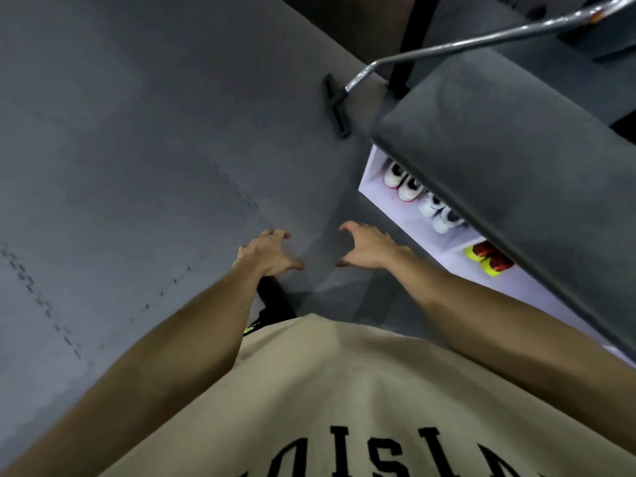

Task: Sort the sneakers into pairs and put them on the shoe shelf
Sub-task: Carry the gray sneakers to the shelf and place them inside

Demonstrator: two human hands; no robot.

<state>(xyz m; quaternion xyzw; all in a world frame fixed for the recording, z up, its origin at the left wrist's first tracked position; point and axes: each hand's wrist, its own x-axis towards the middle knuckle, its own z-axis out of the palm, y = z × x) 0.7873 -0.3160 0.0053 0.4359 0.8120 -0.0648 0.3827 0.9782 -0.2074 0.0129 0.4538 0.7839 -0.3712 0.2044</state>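
My left hand (270, 253) and my right hand (370, 247) hover side by side over the grey foam floor, fingers loosely curled, holding nothing. To the right stands the shoe shelf (373, 166), white inside, under a dark grey top (499, 160). Its upper compartment holds a white, black and red pair (402, 182) and, beside it, a white and black pair (440, 213). The compartment nearer me holds a yellow and red pair (488, 261). The dark top hides the backs of all the shoes.
Grey interlocking floor mats (137, 166) fill the left and centre. A chrome tube (481, 36) on a black foot (335, 108) stands on the floor beyond the shelf. My beige shirt (344, 390) covers the bottom of the view.
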